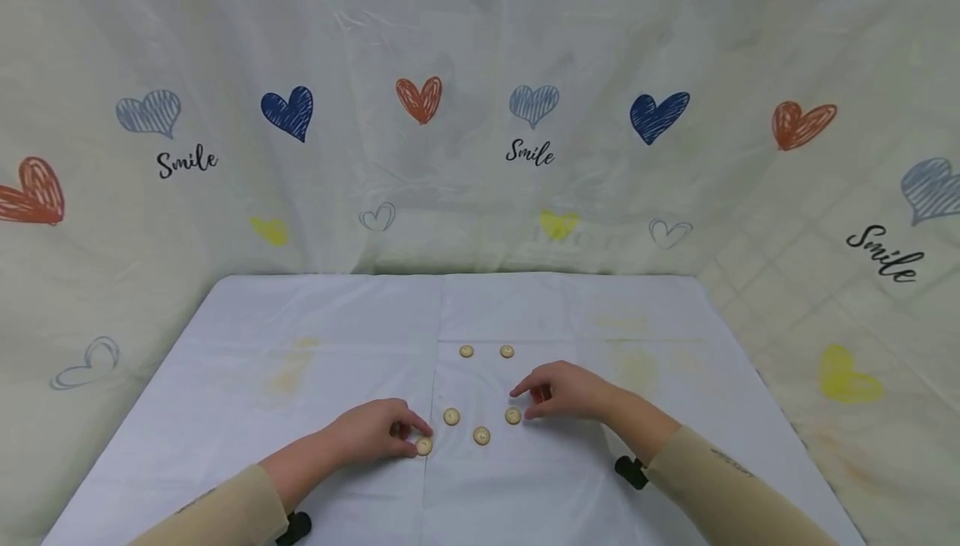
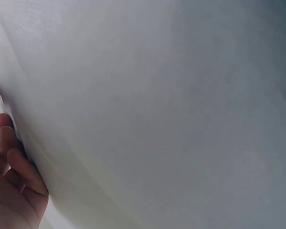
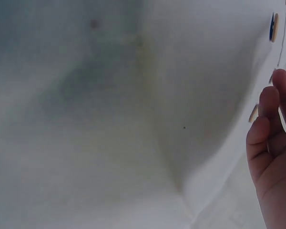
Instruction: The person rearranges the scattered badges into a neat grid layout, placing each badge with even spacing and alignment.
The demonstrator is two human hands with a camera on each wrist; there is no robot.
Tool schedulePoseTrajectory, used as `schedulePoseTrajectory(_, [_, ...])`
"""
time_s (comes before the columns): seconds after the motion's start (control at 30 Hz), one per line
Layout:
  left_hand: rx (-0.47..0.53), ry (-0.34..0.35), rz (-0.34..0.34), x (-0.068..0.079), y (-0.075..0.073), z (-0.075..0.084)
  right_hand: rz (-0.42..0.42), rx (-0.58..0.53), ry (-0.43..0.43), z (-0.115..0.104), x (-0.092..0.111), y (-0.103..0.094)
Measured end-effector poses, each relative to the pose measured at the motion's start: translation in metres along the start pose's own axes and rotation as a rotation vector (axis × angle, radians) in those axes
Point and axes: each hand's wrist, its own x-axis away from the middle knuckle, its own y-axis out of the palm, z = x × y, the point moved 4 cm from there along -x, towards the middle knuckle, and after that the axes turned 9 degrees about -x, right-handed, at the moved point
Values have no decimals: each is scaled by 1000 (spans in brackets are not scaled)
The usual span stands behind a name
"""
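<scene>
Head view, lower centre of the frame: a left hand pinches a pale round button between thumb and index finger at a white-covered table. At centre right, a right hand keeps thumb and index finger apart, the thumb just beside a second button. A third button and fourth button lie between the hands; a fifth button and sixth button sit higher, near the frame's centre. Hearts dot the backdrop above.
</scene>
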Motion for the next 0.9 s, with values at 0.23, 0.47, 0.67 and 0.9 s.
schedulePoseTrajectory(0.23, [39, -34, -6, 0, -3, 1, -32, 61, 25, -4, -6, 7])
schedulePoseTrajectory(0.47, [-14, -39, -11, -1, -4, 3, -51, 133, -10, -5, -13, 13])
schedulePoseTrajectory(0.67, [-48, -22, -11, 0, -4, 1, -61, 217, -22, -9, -17, 15])
schedulePoseTrajectory(0.9, [-27, -11, -18, 0, -5, 4, -64, 389, -120, -15, -16, 17])
